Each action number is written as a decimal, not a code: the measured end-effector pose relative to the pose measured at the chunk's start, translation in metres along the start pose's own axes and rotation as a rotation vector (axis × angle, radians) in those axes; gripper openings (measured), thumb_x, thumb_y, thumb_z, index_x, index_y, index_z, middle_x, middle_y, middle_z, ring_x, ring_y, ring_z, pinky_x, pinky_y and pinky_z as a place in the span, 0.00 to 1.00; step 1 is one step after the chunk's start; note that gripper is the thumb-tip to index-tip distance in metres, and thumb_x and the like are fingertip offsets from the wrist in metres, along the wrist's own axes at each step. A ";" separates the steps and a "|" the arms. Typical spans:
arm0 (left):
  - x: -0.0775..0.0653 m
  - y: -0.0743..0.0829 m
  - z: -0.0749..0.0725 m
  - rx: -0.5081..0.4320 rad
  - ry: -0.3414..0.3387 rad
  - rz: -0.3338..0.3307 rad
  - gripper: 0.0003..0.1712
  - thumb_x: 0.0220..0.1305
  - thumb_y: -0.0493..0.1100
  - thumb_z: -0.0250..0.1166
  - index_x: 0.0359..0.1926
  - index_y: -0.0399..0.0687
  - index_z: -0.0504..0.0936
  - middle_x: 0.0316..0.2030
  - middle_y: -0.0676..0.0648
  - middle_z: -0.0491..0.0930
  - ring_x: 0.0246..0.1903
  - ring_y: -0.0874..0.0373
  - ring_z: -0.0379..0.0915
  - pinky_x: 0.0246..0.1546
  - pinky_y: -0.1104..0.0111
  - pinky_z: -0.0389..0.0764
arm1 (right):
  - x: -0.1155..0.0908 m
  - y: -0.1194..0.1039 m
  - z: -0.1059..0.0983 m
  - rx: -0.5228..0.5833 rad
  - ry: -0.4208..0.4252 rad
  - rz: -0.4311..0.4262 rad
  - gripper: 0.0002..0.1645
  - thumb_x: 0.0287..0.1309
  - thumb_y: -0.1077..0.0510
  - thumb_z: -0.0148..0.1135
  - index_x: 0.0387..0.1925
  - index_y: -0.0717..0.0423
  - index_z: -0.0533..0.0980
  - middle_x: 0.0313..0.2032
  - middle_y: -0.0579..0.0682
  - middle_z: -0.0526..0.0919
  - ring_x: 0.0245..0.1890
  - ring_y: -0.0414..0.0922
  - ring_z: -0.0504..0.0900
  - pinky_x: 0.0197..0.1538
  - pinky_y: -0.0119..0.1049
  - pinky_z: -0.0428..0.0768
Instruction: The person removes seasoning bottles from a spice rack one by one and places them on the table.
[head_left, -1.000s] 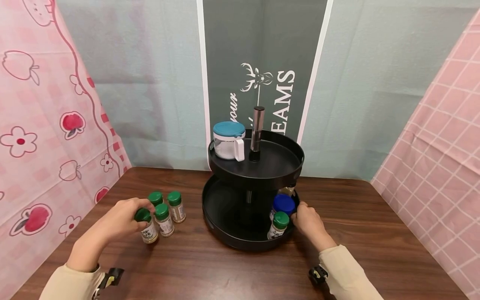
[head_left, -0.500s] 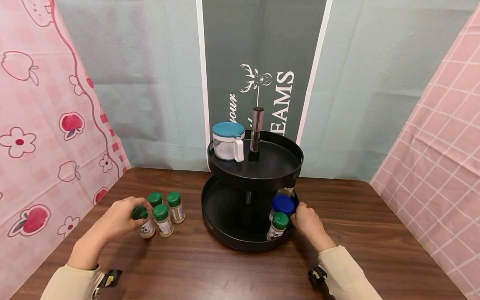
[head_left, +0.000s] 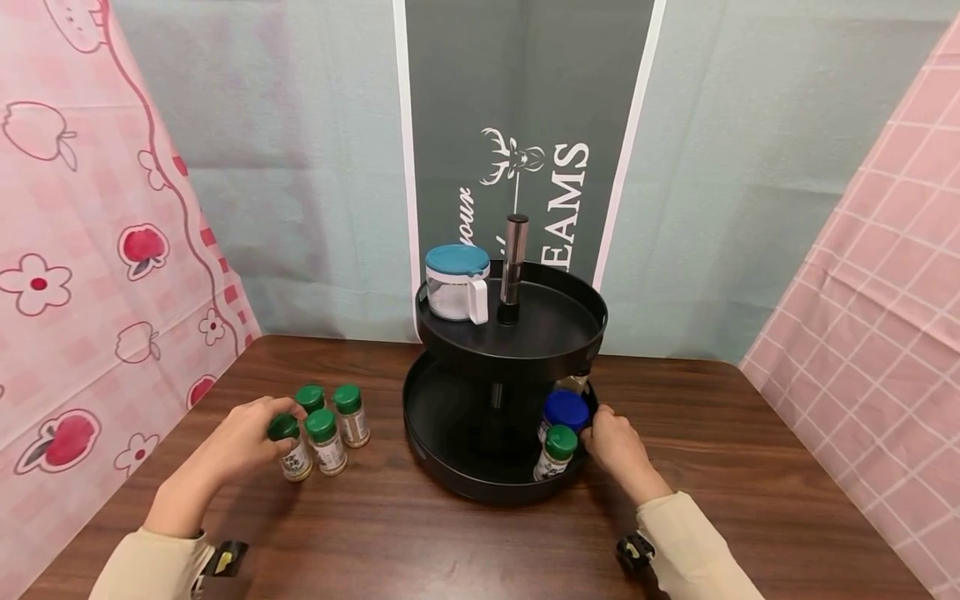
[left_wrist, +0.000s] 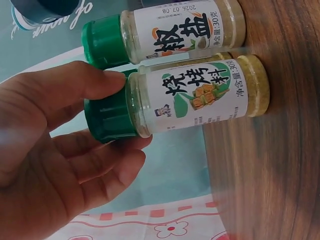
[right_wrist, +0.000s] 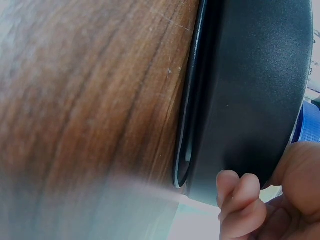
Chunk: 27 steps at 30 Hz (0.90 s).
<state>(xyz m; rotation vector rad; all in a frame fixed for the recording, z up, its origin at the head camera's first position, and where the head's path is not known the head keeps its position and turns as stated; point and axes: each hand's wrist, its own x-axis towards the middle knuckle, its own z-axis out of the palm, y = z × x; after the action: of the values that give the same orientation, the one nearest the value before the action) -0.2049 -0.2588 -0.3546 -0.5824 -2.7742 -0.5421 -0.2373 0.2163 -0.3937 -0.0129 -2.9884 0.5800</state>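
In the head view my left hand (head_left: pixel 243 437) holds a spice jar (head_left: pixel 297 463) by its green cap. In the left wrist view the thumb and fingers lie around that cap, and the held jar's label (left_wrist: pixel 200 92) faces the camera. Close beside it stands another green-capped spice jar (head_left: pixel 330 454). On the right, my right hand (head_left: pixel 618 446) grips the rim of the lower tray (head_left: pixel 480 490) of a black two-tier rack. The right wrist view has the thumb at the rim and curled fingers against the outer wall (right_wrist: pixel 245 100).
Two more green-capped jars (head_left: pixel 352 421) stand behind the held one. The lower tray carries a green-capped jar (head_left: pixel 553 462), a blue-lidded jar (head_left: pixel 566 408) and a partly hidden container. A clear, teal-lidded jar (head_left: pixel 453 296) sits on the upper tray (head_left: pixel 525 364).
The held jar has shifted slightly left and away, then a little back, staying beside the other jars. My right hand and the rack look the same.
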 end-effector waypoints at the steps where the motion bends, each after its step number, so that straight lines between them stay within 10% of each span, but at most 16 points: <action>1: 0.000 0.000 0.000 0.001 0.004 0.001 0.14 0.40 0.35 0.68 0.33 0.47 0.79 0.32 0.43 0.79 0.36 0.44 0.73 0.34 0.47 0.75 | 0.000 0.000 0.000 0.001 0.001 -0.001 0.19 0.49 0.62 0.53 0.39 0.75 0.66 0.28 0.71 0.76 0.28 0.60 0.76 0.27 0.53 0.75; 27: 0.000 -0.002 0.000 0.018 0.019 0.003 0.16 0.40 0.35 0.69 0.36 0.45 0.78 0.34 0.40 0.78 0.37 0.42 0.72 0.36 0.46 0.74 | 0.001 0.000 0.000 -0.005 -0.013 0.009 0.19 0.50 0.62 0.53 0.40 0.75 0.66 0.27 0.69 0.75 0.26 0.57 0.76 0.26 0.51 0.75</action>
<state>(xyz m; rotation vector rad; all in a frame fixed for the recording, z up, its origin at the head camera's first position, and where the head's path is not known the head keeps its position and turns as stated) -0.2058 -0.2609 -0.3548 -0.5745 -2.7569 -0.5188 -0.2383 0.2159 -0.3940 -0.0229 -3.0036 0.5752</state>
